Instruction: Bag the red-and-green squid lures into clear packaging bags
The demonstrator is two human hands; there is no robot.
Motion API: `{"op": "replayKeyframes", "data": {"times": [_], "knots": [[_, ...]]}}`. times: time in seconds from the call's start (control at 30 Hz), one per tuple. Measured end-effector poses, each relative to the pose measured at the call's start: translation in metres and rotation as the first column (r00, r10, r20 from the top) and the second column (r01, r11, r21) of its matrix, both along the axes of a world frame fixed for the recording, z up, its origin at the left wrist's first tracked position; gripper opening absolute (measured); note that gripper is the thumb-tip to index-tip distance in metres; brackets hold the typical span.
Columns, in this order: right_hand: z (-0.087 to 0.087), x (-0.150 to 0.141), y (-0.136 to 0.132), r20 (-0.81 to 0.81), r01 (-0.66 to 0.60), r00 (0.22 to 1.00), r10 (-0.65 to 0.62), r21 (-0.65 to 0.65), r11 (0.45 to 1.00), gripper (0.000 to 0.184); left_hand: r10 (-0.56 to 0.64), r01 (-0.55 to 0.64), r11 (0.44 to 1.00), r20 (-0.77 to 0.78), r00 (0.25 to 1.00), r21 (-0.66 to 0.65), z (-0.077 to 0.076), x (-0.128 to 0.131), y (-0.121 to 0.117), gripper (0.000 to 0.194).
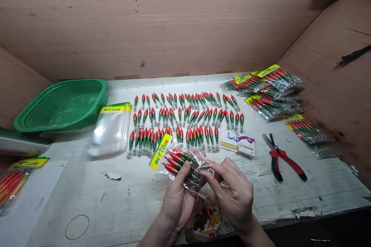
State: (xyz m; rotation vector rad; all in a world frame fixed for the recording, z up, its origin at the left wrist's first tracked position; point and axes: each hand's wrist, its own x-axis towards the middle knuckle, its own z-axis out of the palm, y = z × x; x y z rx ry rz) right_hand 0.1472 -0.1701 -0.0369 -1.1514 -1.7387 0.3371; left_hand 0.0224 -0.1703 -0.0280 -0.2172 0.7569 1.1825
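Toward the left edge of the tabletop, BCT LURE bags look unfilled; across the middle, three rows of loose squid jigs seem left to go. Near the front edge, left hand cradles a jig-filled bag, thumb on top; right hand pinches its end. Back right corner: packed bags, looks done.

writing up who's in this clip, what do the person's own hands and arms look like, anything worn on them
Both the left hand and right hand are bare, without gloves. No rings, watch, sleeves or markings show on them or the visible forearms.
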Motion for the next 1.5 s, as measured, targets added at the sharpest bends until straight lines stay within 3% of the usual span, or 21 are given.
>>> {"op": "replayKeyframes", "data": {"times": [0.2,0.33,0.4,0.5,0.57,0.63,0.7,0.9,1.17,1.5], "knots": [[0.000,0.002,0.001,0.107,0.007,0.994,-0.016,0.077,0.997,0.030,-0.003,0.004,0.999,0.011,1.000,-0.034,0.000,0.001,0.000,0.039],[0.006,0.005,-0.003,0.214,-0.058,0.976,0.038,0.089,0.994,0.038,-0.016,0.017,1.000,0.014,1.000,-0.022,-0.002,-0.002,0.000,0.040],[0.008,0.010,-0.002,0.171,-0.060,0.984,0.048,0.066,0.996,0.038,-0.021,0.021,1.000,0.016,1.000,0.010,-0.004,-0.005,0.000,0.039],[0.002,0.026,0.010,0.088,0.139,0.987,-0.135,-0.039,0.990,0.020,-0.011,0.010,0.999,0.021,1.000,0.036,-0.005,-0.010,-0.001,0.037],[-0.011,0.037,0.024,0.196,0.285,0.949,-0.248,-0.189,0.940,0.014,0.012,-0.013,0.999,0.025,1.000,0.042,-0.005,-0.014,0.000,0.037],[-0.028,0.045,0.038,0.325,0.351,0.912,-0.250,-0.304,0.885,0.019,0.041,-0.043,0.998,0.035,0.999,0.051,-0.003,-0.017,0.000,0.036],[-0.044,0.047,0.048,0.376,0.389,0.891,-0.256,-0.338,0.857,0.019,0.069,-0.071,0.996,0.037,0.997,0.054,-0.002,-0.020,0.001,0.037],[-0.065,0.039,0.051,0.400,0.477,0.852,-0.336,-0.334,0.813,0.014,0.064,-0.064,0.995,0.014,0.998,0.071,-0.004,-0.023,0.002,0.039],[-0.059,0.046,0.048,0.353,0.499,0.850,-0.392,-0.300,0.813,0.013,0.019,-0.021,0.988,0.014,1.000,0.153,-0.021,-0.020,0.001,0.046],[-0.066,0.044,0.047,0.409,0.499,0.833,-0.372,-0.268,0.824,0.013,0.016,-0.016,0.994,0.008,1.000,0.105,-0.010,-0.017,0.004,0.043]]}}
